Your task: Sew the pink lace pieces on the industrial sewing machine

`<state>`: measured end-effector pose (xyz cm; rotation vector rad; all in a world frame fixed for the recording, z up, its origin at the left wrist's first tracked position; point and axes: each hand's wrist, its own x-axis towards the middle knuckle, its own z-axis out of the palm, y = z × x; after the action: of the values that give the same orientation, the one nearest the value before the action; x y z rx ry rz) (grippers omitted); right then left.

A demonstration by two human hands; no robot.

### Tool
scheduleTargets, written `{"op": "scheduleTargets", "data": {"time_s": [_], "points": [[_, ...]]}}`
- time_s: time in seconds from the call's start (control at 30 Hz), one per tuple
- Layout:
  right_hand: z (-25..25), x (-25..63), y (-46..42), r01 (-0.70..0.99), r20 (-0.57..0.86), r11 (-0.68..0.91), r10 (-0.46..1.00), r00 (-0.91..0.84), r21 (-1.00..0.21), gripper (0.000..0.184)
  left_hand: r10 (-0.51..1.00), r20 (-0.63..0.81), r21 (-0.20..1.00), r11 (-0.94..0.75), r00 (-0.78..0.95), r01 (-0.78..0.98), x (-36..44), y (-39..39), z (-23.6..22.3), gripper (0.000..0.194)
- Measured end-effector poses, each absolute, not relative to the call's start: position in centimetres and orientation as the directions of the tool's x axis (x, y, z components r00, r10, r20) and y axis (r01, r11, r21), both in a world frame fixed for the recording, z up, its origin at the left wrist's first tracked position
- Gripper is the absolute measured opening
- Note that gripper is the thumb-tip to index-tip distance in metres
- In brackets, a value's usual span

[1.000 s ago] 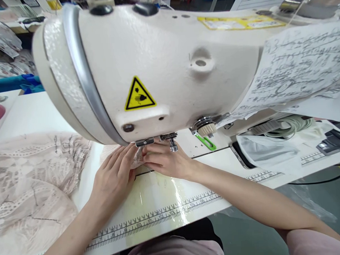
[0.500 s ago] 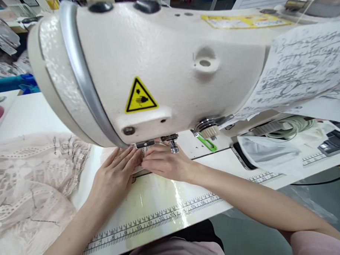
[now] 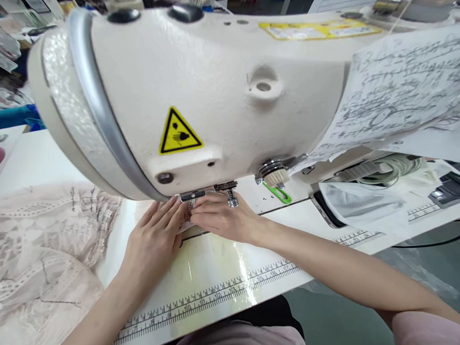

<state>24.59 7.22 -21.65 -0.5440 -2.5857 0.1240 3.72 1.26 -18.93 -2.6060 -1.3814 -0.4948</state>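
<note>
My left hand (image 3: 154, 239) lies flat on a piece of pale pink lace fabric (image 3: 185, 225), its fingers stretched out toward the underside of the sewing machine (image 3: 227, 97). Opposite it, my right hand (image 3: 224, 218) has its fingers bent and pressed together at the edge of the same lace; its thumb is hidden. Both sets of fingertips are close to the presser foot area, where the machine head blocks the needle from sight. Only a small strip of the lace shows between the hands.
More pink lace fabric (image 3: 40, 269) is heaped at the left. A printed ruler strip (image 3: 204, 303) runs along the table's front edge. Beyond my right hand are a green thread snipper (image 3: 280, 193), a phone (image 3: 327, 212), white cloth (image 3: 361, 203) and a coiled cable (image 3: 398, 167).
The view has shifted slightly, so the machine sits a little further left in it. Both hands keep nearly the same pose on the lace.
</note>
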Motion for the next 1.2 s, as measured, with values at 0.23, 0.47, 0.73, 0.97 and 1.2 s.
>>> {"op": "scheduleTargets", "data": {"time_s": [0.23, 0.47, 0.73, 0.97, 1.2], "points": [[-19.8, 24.8, 7.1, 0.414, 0.556, 0.896, 0.430, -0.711, -0.162, 0.026, 0.747, 0.379, -0.068, -0.565, 0.545, 0.822, 4.5, 1.2, -18.5, 0.039], [-18.6, 25.0, 7.1, 0.487, 0.535, 0.871, 0.442, -0.720, -0.064, 0.022, 0.746, 0.387, -0.100, -0.550, 0.541, 0.829, 4.9, 0.9, -18.8, 0.038], [-19.1, 25.8, 8.0, 0.468, 0.485, 0.879, 0.449, -0.750, -0.089, 0.021, 0.743, 0.401, -0.112, -0.541, 0.536, 0.834, 5.3, 0.9, -18.6, 0.037], [-19.7, 26.0, 8.4, 0.469, 0.498, 0.860, 0.502, -0.707, -0.201, 0.019, 0.751, 0.394, -0.118, -0.530, 0.530, 0.840, 5.3, 0.8, -18.9, 0.039], [-20.7, 25.6, 8.5, 0.600, 0.422, 0.676, 0.736, -0.530, -0.427, 0.017, 0.757, 0.392, -0.121, -0.520, 0.522, 0.845, 5.5, 1.0, -18.8, 0.039]]}}
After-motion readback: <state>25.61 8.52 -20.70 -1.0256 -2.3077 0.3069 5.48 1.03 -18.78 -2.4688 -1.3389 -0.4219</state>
